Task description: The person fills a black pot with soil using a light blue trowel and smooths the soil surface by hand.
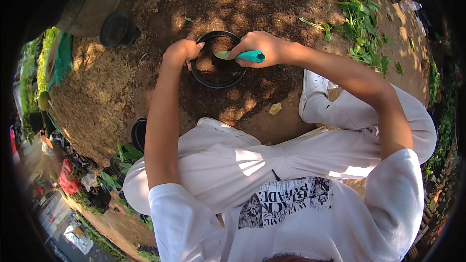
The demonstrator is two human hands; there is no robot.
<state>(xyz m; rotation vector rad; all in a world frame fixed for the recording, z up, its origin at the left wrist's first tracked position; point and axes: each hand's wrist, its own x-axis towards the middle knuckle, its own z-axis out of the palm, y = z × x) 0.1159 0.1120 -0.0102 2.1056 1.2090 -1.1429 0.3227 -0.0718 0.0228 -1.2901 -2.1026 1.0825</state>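
A round black plastic pot (218,85) sits on dark loose soil before me, some soil visible inside it. My left hand (182,54) grips the left rim, thumb over the edge. From the right, my right hand (259,48) is closed around the turquoise handle of a small hand trowel (251,56). The pale tip of the trowel points left, over the opening of the pot. Shade and my fingers hide part of the blade and of the pot's inside.
An upright black pot (117,29) stands at the upper left, near a pile of brown, husk-like material (98,98). Another black pot (139,133) is partly behind my left forearm. Cut green leaves (358,25) lie at the upper right. A dry yellow leaf (275,108) lies near my shoe (314,87).
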